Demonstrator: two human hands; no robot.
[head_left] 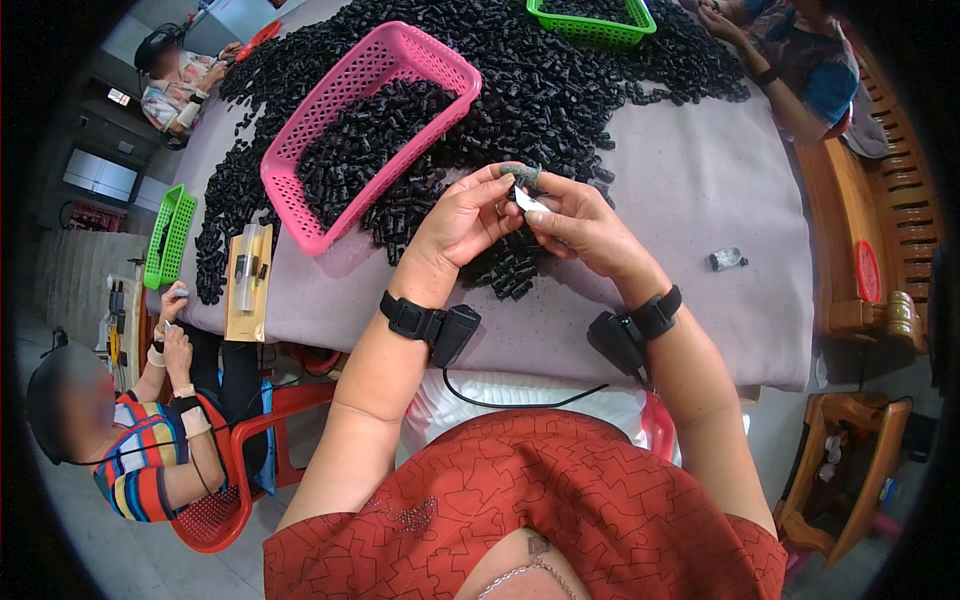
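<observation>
My left hand (470, 213) is raised over the near edge of the heap, thumb and fingers pinched together on a small black piece (514, 190), mostly hidden by the fingertips. Close against it, my right hand (583, 222) grips a small white pointed blade (530, 202) between thumb and fingers, its tip toward the black piece. A grey speckled finger cover (520, 174) shows where the two hands' fingertips meet; which finger wears it I cannot tell. Below and beyond both hands spreads a big heap of small black cylindrical parts (540, 110).
A pink basket (290, 150) of black parts stands left of my hands, a green basket (600, 32) at the far side. A tan strip with a clear tube (246, 285) lies at the left edge. A small grey piece (728, 259) rests on the right. Co-workers sit around the table.
</observation>
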